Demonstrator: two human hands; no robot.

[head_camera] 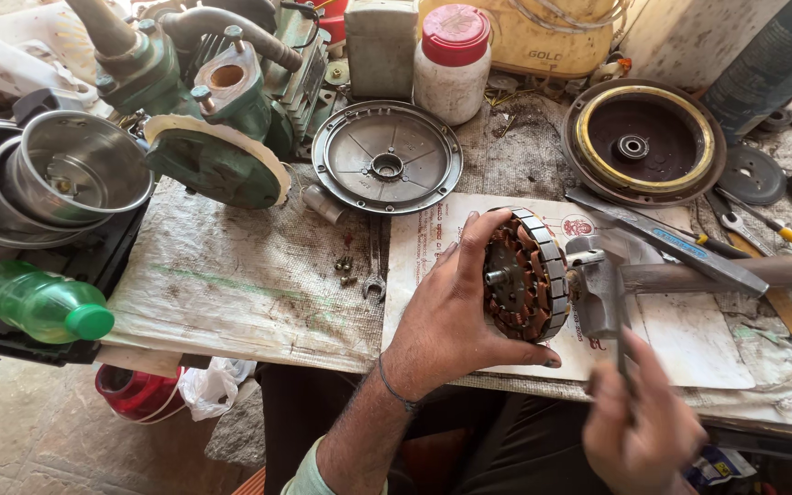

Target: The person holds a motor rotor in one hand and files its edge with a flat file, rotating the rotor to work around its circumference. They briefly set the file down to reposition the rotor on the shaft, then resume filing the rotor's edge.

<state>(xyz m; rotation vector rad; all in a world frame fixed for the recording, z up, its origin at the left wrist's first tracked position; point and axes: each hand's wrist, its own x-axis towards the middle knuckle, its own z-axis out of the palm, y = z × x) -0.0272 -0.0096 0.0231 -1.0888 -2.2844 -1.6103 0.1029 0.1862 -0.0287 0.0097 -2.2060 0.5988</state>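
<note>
My left hand [451,307] grips a round motor stator [524,275] with copper-brown windings and a steel laminated rim, holding it on edge over a printed paper sheet [689,339]. My right hand [639,426], blurred, is closed around a thin dark tool [620,335] that points up toward the stator's right side. A hammer [602,289] with a wooden handle [744,272] lies just right of the stator, its metal head touching or nearly touching it.
A grey round motor cover [387,156] and a dark cover with a brass ring [643,139] lie behind. A green pump body [217,110], steel bowls [71,174], a green bottle [38,302], a red-capped jar [451,64], a metal file [666,240], spanners [735,225] and loose screws [345,268] crowd the bench.
</note>
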